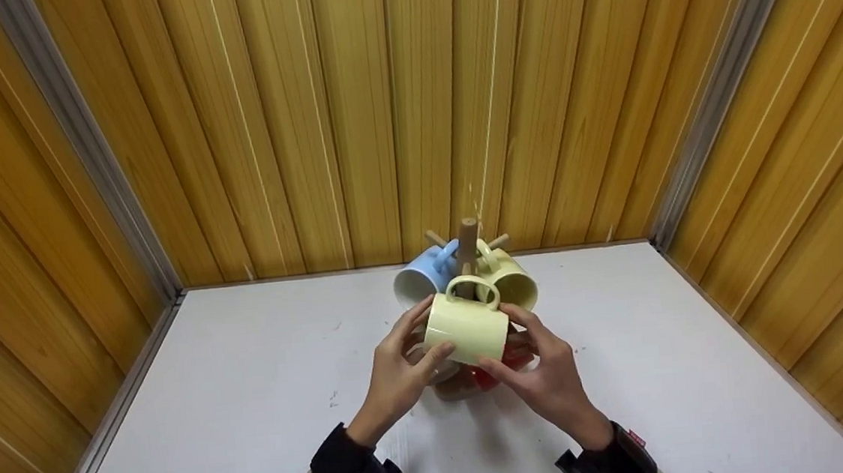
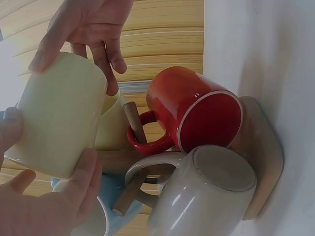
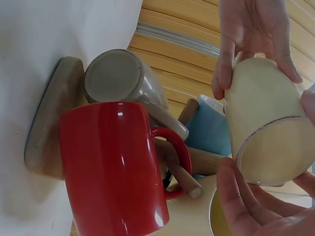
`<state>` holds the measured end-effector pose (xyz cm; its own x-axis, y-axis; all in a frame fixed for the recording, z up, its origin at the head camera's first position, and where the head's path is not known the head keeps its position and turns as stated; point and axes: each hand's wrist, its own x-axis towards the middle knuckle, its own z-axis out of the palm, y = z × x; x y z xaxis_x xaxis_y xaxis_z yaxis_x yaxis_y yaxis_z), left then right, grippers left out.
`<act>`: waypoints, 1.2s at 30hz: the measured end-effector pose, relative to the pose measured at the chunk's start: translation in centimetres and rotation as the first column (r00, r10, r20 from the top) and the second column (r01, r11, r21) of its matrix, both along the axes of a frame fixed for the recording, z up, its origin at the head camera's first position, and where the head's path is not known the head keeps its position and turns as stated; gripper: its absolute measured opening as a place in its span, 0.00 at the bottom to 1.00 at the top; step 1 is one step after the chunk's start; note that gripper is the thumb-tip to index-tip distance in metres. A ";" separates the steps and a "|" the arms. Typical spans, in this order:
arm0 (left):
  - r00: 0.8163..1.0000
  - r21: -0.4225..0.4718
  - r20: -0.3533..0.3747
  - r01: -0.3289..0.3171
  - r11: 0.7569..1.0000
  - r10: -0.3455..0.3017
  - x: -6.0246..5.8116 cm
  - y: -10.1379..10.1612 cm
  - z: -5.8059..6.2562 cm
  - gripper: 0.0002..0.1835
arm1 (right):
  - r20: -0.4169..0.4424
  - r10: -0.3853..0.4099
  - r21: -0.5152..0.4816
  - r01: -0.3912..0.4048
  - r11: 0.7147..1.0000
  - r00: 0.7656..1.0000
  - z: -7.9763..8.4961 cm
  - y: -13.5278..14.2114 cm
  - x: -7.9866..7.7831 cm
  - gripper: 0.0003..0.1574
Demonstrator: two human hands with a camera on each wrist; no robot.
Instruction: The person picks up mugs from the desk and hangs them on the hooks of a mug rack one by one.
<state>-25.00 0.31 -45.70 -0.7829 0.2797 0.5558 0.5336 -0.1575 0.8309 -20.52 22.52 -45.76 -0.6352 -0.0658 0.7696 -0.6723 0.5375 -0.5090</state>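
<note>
Both hands hold a pale yellow mug (image 1: pixel 466 328), tilted on its side, with its handle pointing up and away. My left hand (image 1: pixel 396 377) grips the left end, and my right hand (image 1: pixel 550 371) grips the right end, thumb near the lower edge. Just beyond and below the mug stands a wooden mug tree (image 1: pixel 469 244). On its pegs hang a light blue mug (image 1: pixel 417 280), a second yellow mug (image 1: pixel 513 280), a red mug (image 3: pixel 106 162) and a grey mug (image 2: pixel 204 194). In the head view the held mug and hands mostly cover the red and grey mugs.
The mug tree's wooden base (image 2: pixel 261 152) rests on a white table (image 1: pixel 266 369). Wood-patterned panels (image 1: pixel 352 121) close off the back and both sides, with grey metal strips (image 1: pixel 95 157) at the corners.
</note>
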 end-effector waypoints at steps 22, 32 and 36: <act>0.979 0.025 -0.042 -0.197 0.980 0.198 -0.9 0.7 0.7 0.25 | 0.191 -0.033 -0.146 0.062 0.987 0.981 -0.2 -2.8 -0.3 0.40; 0.944 0.006 -0.130 -0.306 0.952 0.304 -1.2 1.7 1.2 0.22 | 0.206 -0.038 -0.149 0.070 0.986 0.978 -0.5 -2.5 -0.7 0.36; 0.920 -0.010 -0.154 -0.367 0.930 0.361 -1.1 2.1 1.6 0.21 | 0.217 -0.076 -0.117 0.103 0.988 0.973 -0.6 -2.5 -0.8 0.37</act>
<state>-26.08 2.40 -44.11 -0.7451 0.0137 0.6669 0.6646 0.1005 0.7404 -21.28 19.99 -46.33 -0.7831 0.0878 0.6157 -0.4943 0.5128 -0.7019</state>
